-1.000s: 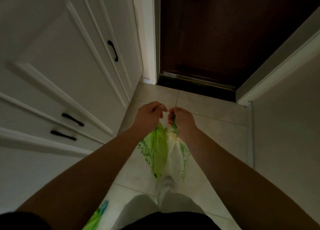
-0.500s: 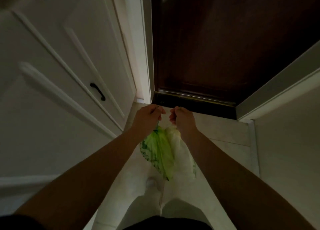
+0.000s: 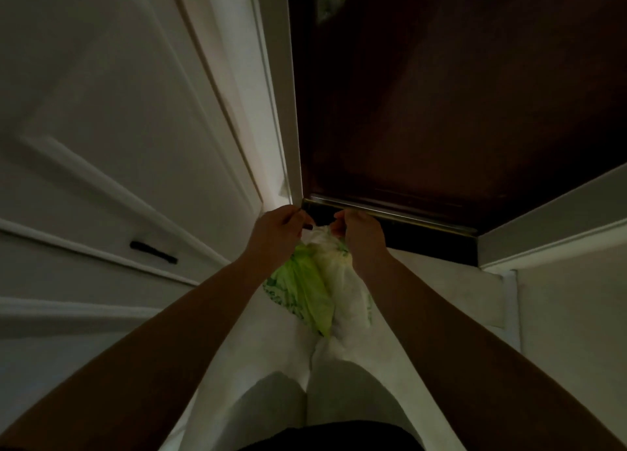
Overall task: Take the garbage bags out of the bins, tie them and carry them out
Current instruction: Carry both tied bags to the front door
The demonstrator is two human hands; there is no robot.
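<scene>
A green and white garbage bag (image 3: 317, 287) hangs in front of me, above my legs and the pale floor. My left hand (image 3: 276, 235) pinches the bag's top at its left side. My right hand (image 3: 359, 235) grips the top at its right side, a short gap away. Both hands are closed on the gathered plastic, and the bag's mouth between them is partly hidden by my fingers.
A dark brown door (image 3: 458, 94) with a metal threshold strip (image 3: 390, 213) stands shut straight ahead. White cabinets with a black handle (image 3: 153, 252) line the left. A white wall (image 3: 570, 315) closes the right side of the narrow tiled floor.
I have walked closer to the door, which now fills more of the view. The cabinet handles slid down and left. Both hands keep hold of the bag's top.
</scene>
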